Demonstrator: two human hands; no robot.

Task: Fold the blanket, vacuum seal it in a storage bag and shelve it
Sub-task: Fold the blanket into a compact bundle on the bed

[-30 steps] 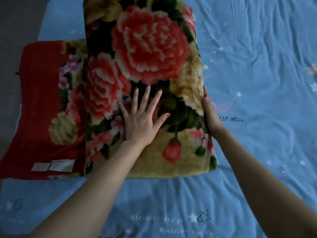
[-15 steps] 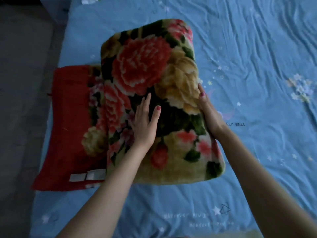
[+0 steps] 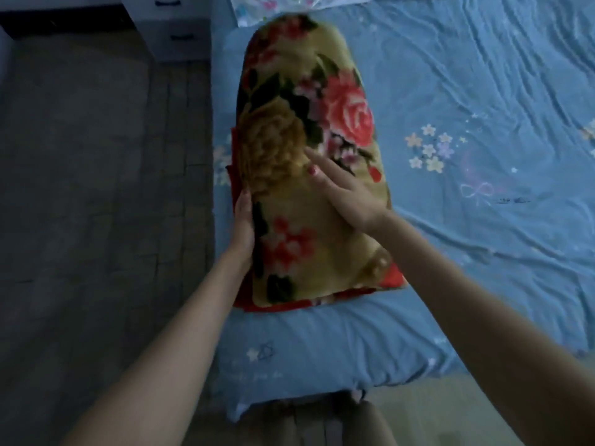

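Observation:
A thick floral blanket (image 3: 306, 175), gold with red roses and a red underside, lies folded into a long narrow bundle near the left edge of the bed. My left hand (image 3: 243, 220) lies flat against the bundle's left side edge, fingers pointing away from me. My right hand (image 3: 344, 191) rests on top of the bundle with straight fingers spread toward the middle. A clear plastic bag (image 3: 273, 6) with a floral print lies just beyond the blanket's far end.
The bed has a blue sheet (image 3: 483, 91) with stars and flower prints. Dark tiled floor (image 3: 96, 188) runs along the left of the bed. A white drawer unit (image 3: 174, 30) stands at the upper left beside the bed.
The wide fold has been turned over to the left onto the red part, making one narrow bundle. My left hand moved from the top to the left side; my right hand moved onto the top.

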